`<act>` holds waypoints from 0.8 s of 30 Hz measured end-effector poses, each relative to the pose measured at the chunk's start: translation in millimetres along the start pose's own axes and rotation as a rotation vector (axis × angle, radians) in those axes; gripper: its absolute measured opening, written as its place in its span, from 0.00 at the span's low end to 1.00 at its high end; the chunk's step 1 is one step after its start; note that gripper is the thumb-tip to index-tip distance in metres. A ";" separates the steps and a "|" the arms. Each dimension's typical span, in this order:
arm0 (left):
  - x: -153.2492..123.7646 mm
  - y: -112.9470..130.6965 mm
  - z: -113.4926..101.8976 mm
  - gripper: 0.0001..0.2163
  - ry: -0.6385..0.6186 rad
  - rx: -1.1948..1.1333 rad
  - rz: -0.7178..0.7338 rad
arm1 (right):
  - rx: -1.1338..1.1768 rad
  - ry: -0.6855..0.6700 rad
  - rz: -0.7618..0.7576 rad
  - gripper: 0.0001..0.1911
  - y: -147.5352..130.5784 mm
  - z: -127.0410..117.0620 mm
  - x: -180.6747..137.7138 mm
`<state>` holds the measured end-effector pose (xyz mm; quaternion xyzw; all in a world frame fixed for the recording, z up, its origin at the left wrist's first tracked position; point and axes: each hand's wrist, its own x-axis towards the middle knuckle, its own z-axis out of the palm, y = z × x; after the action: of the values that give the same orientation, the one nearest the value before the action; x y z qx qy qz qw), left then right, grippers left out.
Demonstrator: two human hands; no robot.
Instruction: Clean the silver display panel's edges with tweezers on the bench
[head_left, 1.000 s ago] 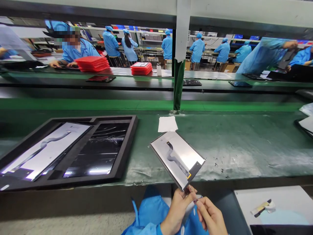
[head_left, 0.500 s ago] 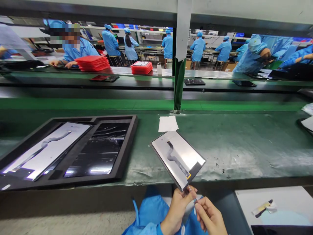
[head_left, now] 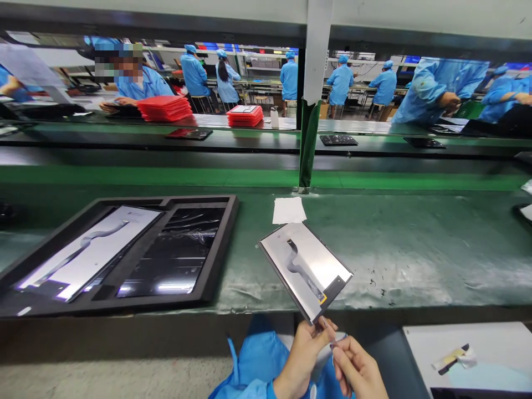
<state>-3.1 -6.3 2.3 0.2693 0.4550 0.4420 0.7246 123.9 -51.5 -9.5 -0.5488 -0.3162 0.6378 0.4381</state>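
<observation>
My left hand pinches the near corner of a flat silver display panel and holds it tilted above the green belt's front edge. A grey flex ribbon runs down the panel's back. My right hand sits just right of the left, fingers pinched on a small thin piece at the panel's lower corner; I cannot make out what it is.
A black tray lies on the green conveyor at left, holding another silver panel and a dark panel. A white paper slip lies by the green post. White sheet at lower right. Workers in blue and red tray stacks beyond.
The view has shifted slightly, so everything sits a little further right. My hands and the panel keep almost the same pose. Workers across the line have moved.
</observation>
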 end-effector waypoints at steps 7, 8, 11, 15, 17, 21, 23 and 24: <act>-4.4 7.6 -7.4 0.23 -0.067 0.012 -0.048 | 0.137 -0.184 0.161 0.33 -3.2 0.0 8.5; -3.1 6.0 -7.4 0.22 -0.048 0.014 -0.040 | 0.136 -0.181 0.156 0.32 -4.8 1.6 7.4; 0.4 0.4 -5.9 0.22 0.013 0.021 -0.019 | 0.090 -0.100 0.074 0.30 -10.4 6.9 2.2; -0.4 0.7 -5.2 0.23 0.022 0.017 -0.002 | 0.028 -0.037 0.025 0.30 -11.7 9.2 1.0; -2.3 4.2 -6.4 0.25 -0.024 0.012 -0.009 | 0.042 -0.059 0.060 0.32 -9.2 8.0 4.6; -3.9 8.4 -8.6 0.25 -0.063 0.019 -0.022 | 0.109 -0.144 0.144 0.34 -4.3 7.9 11.1; -2.6 6.7 -8.6 0.24 -0.034 0.029 -0.008 | 0.122 -0.174 0.165 0.34 -3.6 10.6 10.7; -1.6 5.2 -8.5 0.23 -0.012 0.036 0.000 | 0.119 -0.172 0.156 0.34 -3.6 12.4 9.7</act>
<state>-13.1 -5.4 3.4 0.2848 0.4586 0.4320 0.7225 112.4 -40.3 -8.0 -0.4883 -0.2706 0.7321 0.3903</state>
